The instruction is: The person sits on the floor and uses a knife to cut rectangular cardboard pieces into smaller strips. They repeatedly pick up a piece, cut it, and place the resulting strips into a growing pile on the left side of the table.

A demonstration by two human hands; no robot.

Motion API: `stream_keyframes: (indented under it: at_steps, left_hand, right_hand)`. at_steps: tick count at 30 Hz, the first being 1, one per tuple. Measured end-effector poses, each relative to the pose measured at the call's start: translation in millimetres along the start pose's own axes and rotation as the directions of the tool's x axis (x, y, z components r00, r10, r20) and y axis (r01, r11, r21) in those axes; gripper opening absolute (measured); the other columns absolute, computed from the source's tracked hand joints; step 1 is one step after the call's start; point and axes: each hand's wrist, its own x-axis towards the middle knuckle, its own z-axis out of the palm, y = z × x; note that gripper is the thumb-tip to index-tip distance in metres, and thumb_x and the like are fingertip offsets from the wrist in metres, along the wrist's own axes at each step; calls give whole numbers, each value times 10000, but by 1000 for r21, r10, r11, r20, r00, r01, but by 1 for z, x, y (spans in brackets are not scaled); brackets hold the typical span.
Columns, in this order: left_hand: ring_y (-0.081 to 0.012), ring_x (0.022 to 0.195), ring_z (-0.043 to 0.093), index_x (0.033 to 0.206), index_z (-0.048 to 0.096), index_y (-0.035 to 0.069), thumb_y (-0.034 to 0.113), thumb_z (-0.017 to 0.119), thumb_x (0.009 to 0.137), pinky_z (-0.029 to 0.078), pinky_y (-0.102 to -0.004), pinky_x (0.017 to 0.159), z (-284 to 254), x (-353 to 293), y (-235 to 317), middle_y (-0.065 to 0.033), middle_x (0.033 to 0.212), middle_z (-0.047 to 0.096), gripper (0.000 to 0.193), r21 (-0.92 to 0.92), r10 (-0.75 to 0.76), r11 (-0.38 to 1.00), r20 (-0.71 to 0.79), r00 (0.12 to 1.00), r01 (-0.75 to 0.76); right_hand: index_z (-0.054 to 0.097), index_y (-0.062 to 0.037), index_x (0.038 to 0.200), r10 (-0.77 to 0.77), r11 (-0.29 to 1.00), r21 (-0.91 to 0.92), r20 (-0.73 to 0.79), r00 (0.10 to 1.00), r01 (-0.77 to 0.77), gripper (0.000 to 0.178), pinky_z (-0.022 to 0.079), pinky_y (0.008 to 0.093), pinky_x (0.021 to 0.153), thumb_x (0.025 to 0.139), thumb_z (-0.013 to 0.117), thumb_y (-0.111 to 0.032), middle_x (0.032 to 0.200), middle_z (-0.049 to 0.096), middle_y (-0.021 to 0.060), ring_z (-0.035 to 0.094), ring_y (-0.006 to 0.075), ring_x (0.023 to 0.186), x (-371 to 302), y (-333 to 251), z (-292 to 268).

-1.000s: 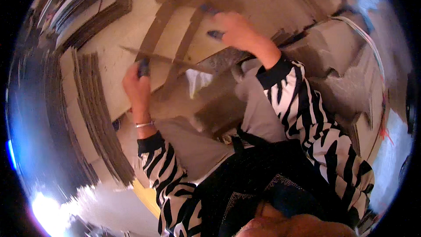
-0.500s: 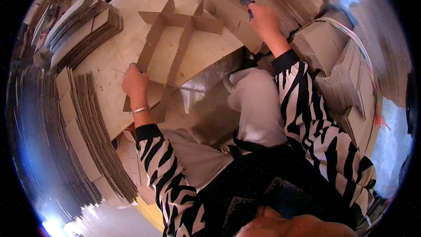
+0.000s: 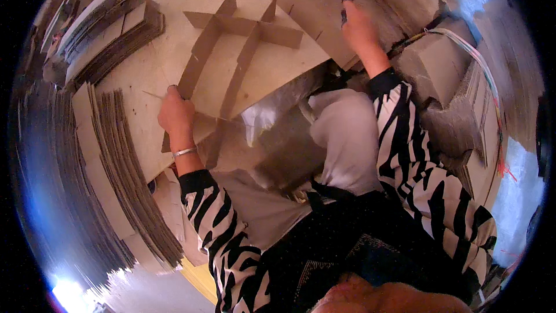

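Observation:
A brown cardboard divider point(image 3: 230, 75), made of long strips crossed by shorter ones, stands on the pale wooden board point(image 3: 136, 104). My left hand point(image 3: 176, 113) is closed at its near left part, fingers curled on a strip; the fingertips are partly hidden. Further off on the right, my right hand point(image 3: 360, 29) hovers over flat brown cardboard point(image 3: 315, 8), apart from the divider. Dark coverings show on its thumb and forefinger. The forefinger stretches away from me and nothing is visibly held. Whether it touches the cardboard, I cannot tell.
Stacks of cardboard strips point(image 3: 110, 156) line the left, with another bundle point(image 3: 113, 40) at the far left. More cardboard piles point(image 3: 437, 64) stand on the right, with a pale cord point(image 3: 472, 52) across them. Clear plastic point(image 3: 260, 117) lies by my knees.
My right hand has moved slightly farther away and to the right, its forefinger straighter. The left hand stays on the divider, whose far end has shifted a little.

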Motion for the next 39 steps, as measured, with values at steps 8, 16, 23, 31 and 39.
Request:
stream_keyframes:
  at_steps: [8, 16, 23, 31, 39]
  left_hand:
    - [-386, 862, 635, 940, 567, 67, 114, 520, 782, 498, -498, 702, 9, -7, -32, -167, 901, 668, 171, -17, -67, 998, -39, 997, 66]
    - [-383, 874, 635, 919, 574, 55, 127, 525, 788, 496, -499, 704, 5, -8, -32, -162, 915, 668, 158, 16, -45, 999, -18, 999, 45]
    - [-380, 874, 642, 908, 583, 60, 128, 537, 792, 504, -492, 711, 2, 2, -10, -155, 908, 675, 143, 21, -58, 998, -18, 998, 59]
    - [-377, 904, 638, 1011, 609, 70, 149, 581, 797, 501, -482, 755, 2, 14, 15, -174, 908, 670, 230, -74, 14, 997, -81, 997, -20]
    - [-408, 968, 613, 1145, 630, 58, 356, 631, 832, 479, -450, 830, -31, -9, -76, -225, 938, 665, 432, -238, -112, 962, 111, 987, 136]
  right_hand:
    - [511, -22, 1115, -654, 587, 729, 171, 737, 352, 349, 453, 465, 769, 833, 639, -181, 1035, 612, 238, 574, 428, 971, -24, -135, 52]
    - [524, -65, 1138, -589, 782, 502, 399, 703, 370, 431, 468, 476, 750, 713, 556, -4, 965, 630, 217, 589, 419, 935, -25, -134, 41]
    - [572, -131, 1101, -628, 773, 320, 261, 733, 548, 390, 485, 501, 688, 725, 584, -31, 840, 648, 144, 626, 376, 862, -50, -146, 48]
    - [562, -141, 1143, -605, 794, 239, 399, 690, 559, 432, 487, 490, 679, 721, 635, -79, 851, 657, 139, 639, 359, 855, -51, -118, 67]
    - [516, -82, 1184, -567, 777, 527, 350, 745, 344, 417, 471, 505, 746, 769, 540, -64, 887, 654, 180, 614, 403, 901, -62, -145, 72]
